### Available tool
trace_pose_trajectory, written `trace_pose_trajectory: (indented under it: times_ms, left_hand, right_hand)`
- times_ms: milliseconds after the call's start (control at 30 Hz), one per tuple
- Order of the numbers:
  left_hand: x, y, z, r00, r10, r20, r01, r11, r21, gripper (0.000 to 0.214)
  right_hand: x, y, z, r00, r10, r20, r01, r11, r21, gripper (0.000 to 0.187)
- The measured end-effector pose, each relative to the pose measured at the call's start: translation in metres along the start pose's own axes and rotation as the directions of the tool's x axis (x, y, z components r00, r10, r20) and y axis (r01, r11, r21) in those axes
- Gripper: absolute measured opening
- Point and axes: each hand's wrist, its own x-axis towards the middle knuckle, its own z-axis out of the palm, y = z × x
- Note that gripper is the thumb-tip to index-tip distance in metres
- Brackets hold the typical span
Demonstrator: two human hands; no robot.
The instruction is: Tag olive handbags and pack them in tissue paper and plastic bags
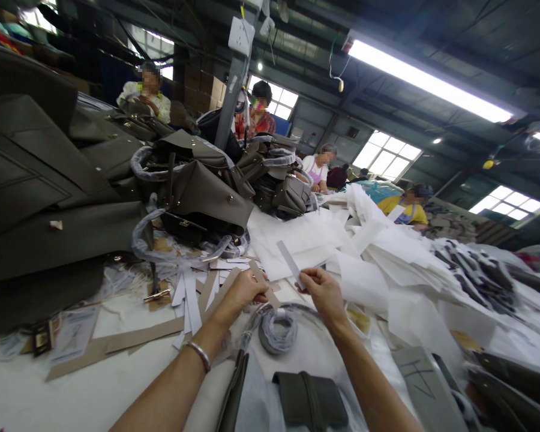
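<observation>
My left hand (247,289) is closed with its fingers pinching a brown card strip (257,273). To its right, my right hand (320,293) pinches a pale grey card strip (290,261), which points up and to the left. A handle wrapped in clear plastic (278,331) lies coiled below and between the hands. It belongs to a dark olive bag, whose strap flap (310,401) shows at the bottom edge. More loose brown and white card strips (189,300) are scattered beside my left hand.
Olive handbags (202,189) with plastic-wrapped handles are heaped ahead, and large olive pieces (49,180) are stacked at left. White paper sheets (378,252) spread ahead and right. A grey marked board (427,384) lies at lower right. Several people sit farther back.
</observation>
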Motion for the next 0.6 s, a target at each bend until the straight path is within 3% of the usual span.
trace_pose_trajectory:
  times_ms: [100, 167, 233, 300, 400, 500, 600]
  left_hand:
    - [0.000, 0.005, -0.008, 0.999, -0.038, -0.010, 0.038, 0.999, -0.025, 0.025]
    - [-0.002, 0.008, -0.009, 0.999, -0.055, 0.002, 0.055, 0.997, -0.045, 0.025]
    - [-0.004, 0.007, -0.007, 0.998, -0.056, 0.019, 0.057, 0.997, -0.060, 0.028]
    - [-0.005, 0.004, -0.003, 0.998, -0.046, 0.045, 0.049, 0.997, -0.054, 0.033]
    - [-0.007, -0.003, 0.007, 0.995, -0.022, 0.095, 0.021, 1.000, 0.018, 0.038]
    - [-0.009, -0.007, 0.017, 0.989, 0.014, 0.144, -0.039, 0.984, 0.172, 0.035]
    - [-0.013, -0.005, 0.020, 0.985, 0.094, 0.146, -0.145, 0.910, 0.389, 0.029]
  right_hand:
    - [0.022, -0.012, 0.006, 0.993, -0.110, -0.046, 0.108, 0.994, -0.034, 0.032]
    - [0.023, -0.015, 0.008, 0.972, -0.231, 0.036, 0.234, 0.967, -0.096, 0.031]
    - [0.012, -0.012, 0.008, 0.904, -0.379, 0.199, 0.413, 0.895, -0.170, 0.038]
    - [-0.005, -0.006, 0.007, 0.804, -0.482, 0.348, 0.569, 0.794, -0.215, 0.046]
    - [-0.026, 0.003, 0.006, 0.730, -0.566, 0.383, 0.668, 0.710, -0.224, 0.039]
    - [-0.037, 0.005, 0.002, 0.709, -0.629, 0.317, 0.697, 0.692, -0.186, 0.019]
    - [-0.044, 0.003, -0.008, 0.763, -0.596, 0.250, 0.640, 0.753, -0.156, 0.016]
